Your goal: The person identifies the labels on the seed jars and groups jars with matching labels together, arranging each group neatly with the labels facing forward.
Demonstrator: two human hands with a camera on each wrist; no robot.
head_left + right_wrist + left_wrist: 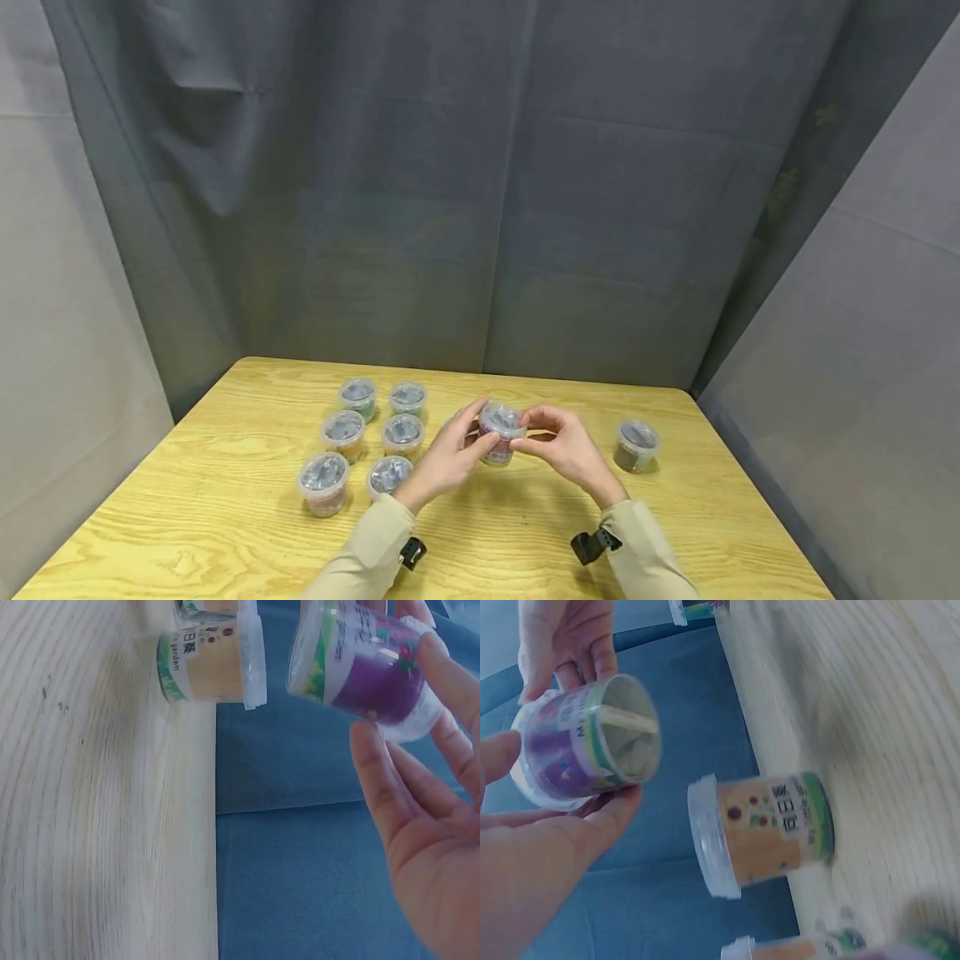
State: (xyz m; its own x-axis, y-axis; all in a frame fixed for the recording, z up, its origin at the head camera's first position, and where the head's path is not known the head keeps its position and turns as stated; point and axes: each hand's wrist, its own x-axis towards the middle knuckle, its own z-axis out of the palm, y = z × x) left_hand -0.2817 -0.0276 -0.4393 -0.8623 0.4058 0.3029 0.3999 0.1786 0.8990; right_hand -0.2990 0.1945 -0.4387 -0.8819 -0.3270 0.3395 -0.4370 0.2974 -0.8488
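Observation:
A small clear plastic tub (498,451) with a purple label and a translucent lid is held up above the middle of the table. My left hand (450,458) grips it round its side, fingers on one side and thumb on the other. From the right, my right hand (567,450) pinches it near the lid with thumb and fingertips. In the left wrist view the tub (562,754) is tipped so its base shows, with something pale inside. The right wrist view shows the purple label (379,688) between the right hand's fingers.
Several similar lidded tubs stand in two rows left of the hands, among them an orange-labelled tub (769,832). The nearest one (390,475) is partly behind the left forearm. Another tub (637,446) stands alone at the right on the wooden table (720,517). A dark curtain (480,208) hangs behind.

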